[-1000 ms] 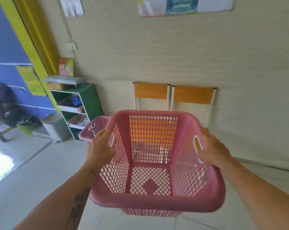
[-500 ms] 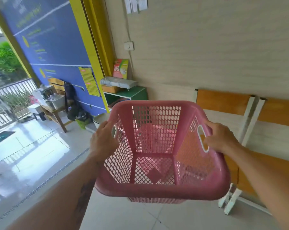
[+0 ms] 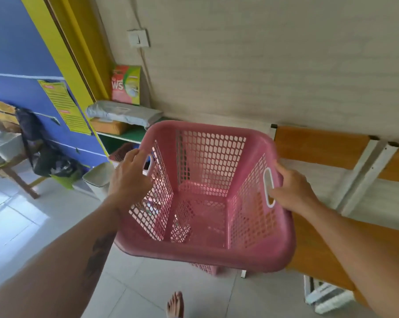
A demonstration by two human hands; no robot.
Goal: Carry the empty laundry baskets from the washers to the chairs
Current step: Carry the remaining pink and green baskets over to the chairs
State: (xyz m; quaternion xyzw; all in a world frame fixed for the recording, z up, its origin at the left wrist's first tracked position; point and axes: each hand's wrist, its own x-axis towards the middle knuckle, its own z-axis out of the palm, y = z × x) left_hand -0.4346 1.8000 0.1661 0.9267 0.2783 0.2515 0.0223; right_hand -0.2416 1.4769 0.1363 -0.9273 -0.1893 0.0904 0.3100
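Pink basket is up in the air at about waist level, empty, w/ both hands on it, one per side handle, prob. because a wide, floppy plastic tub carries flat only when it's balanced from opposite sides. Left hand wraps the left rim, fingers curled over the edge by the white-lined handle slot; right hand clamps the right handle, thumb on the inside at the slot, rest of the fingers hidden outside the wall. Basket tips a bit, near rim lower, so the open top faces the person & the mesh floor is easy to check: nothing in it. It hangs just left of the chairs, orange backs & seats on white frames, set against the wall, seat edge right beside the basket's right wall; can't tell if they touch. Under the near rim a bit more pink mesh shows by the floor, maybe another basket already parked by the chairs, too hidden to be sure. Green shelf w/ a detergent box sits beyond, a small bin below-left. Bare foot on the tile. Judging by this, the carry is near its end; what's left is lowering it by or onto the chairs, staying off the chair frame.
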